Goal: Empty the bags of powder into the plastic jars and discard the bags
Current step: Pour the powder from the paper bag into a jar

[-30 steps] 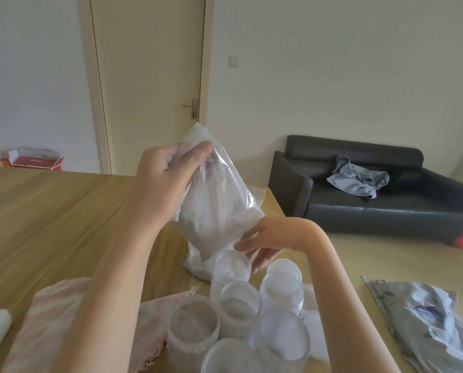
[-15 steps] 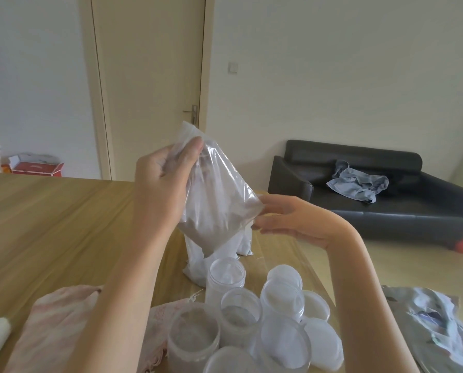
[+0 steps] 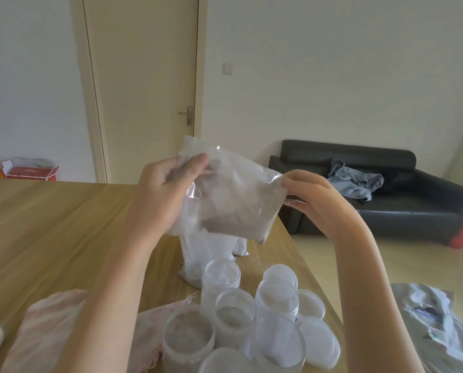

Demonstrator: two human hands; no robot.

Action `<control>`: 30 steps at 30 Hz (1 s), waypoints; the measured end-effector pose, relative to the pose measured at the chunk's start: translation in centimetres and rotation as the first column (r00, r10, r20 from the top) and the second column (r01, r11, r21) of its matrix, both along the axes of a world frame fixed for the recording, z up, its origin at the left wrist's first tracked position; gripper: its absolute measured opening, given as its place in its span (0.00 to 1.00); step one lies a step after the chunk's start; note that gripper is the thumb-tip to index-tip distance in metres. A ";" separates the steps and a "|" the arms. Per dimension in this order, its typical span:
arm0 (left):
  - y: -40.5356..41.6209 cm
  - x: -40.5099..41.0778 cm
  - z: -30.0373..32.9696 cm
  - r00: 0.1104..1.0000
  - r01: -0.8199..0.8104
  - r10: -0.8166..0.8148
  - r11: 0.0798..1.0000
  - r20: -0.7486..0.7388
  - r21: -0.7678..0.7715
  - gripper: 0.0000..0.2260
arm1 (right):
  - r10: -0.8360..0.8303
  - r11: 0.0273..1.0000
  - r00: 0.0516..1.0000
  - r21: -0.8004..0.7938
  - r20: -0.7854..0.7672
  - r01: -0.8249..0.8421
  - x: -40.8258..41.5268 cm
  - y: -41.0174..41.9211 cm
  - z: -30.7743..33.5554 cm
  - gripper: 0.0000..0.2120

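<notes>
I hold a clear plastic bag of grey-brown powder [image 3: 235, 205] up over the table, turned roughly sideways. My left hand [image 3: 168, 184] grips its left top corner, thumb on the front. My right hand [image 3: 308, 195] pinches the bag's right corner. Below stand several clear plastic jars [image 3: 221, 275] with open mouths; two near ones [image 3: 188, 337] hold some grey powder. More bags of powder [image 3: 203, 254] lie on the table behind the jars. White lids [image 3: 319, 343] lie to the right of the jars.
A pink cloth [image 3: 50, 335] lies on the wooden table [image 3: 50, 224] at the near left. A crumpled silver bag [image 3: 440, 327] lies on the floor at right. The table's right edge runs close beside the lids. A black sofa [image 3: 386, 197] stands beyond.
The bag has been lifted and swung from hanging upright to lying sideways. My right hand rose from beside the jars and took hold of the bag's right corner.
</notes>
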State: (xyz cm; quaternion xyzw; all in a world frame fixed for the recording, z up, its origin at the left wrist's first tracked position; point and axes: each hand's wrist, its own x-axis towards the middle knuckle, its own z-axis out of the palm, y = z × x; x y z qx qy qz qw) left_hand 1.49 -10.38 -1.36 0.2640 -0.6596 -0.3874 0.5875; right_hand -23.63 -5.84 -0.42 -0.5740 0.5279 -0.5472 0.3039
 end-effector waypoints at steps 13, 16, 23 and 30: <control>-0.3 1.3 -1.0 0.854 0.186 -0.338 0.908 0.396 0.374 0.09 | -0.432 0.857 0.902 -0.315 -0.007 0.408 1.4 -0.7 -0.1 0.05; -0.5 1.4 -1.1 0.830 0.177 -0.349 0.905 0.435 0.387 0.08 | -0.463 0.841 0.886 -0.336 -0.042 0.424 1.3 -0.6 0.2 0.05; -1.0 1.7 -1.5 0.779 0.099 -0.313 0.917 0.543 0.387 0.07 | -0.472 0.831 0.877 -0.375 -0.084 0.412 1.2 -0.2 0.6 0.04; -1.5 2.1 -1.9 0.706 0.038 -0.299 0.921 0.642 0.387 0.06 | -0.436 0.857 0.889 -0.365 -0.138 0.364 1.7 0.6 1.2 0.06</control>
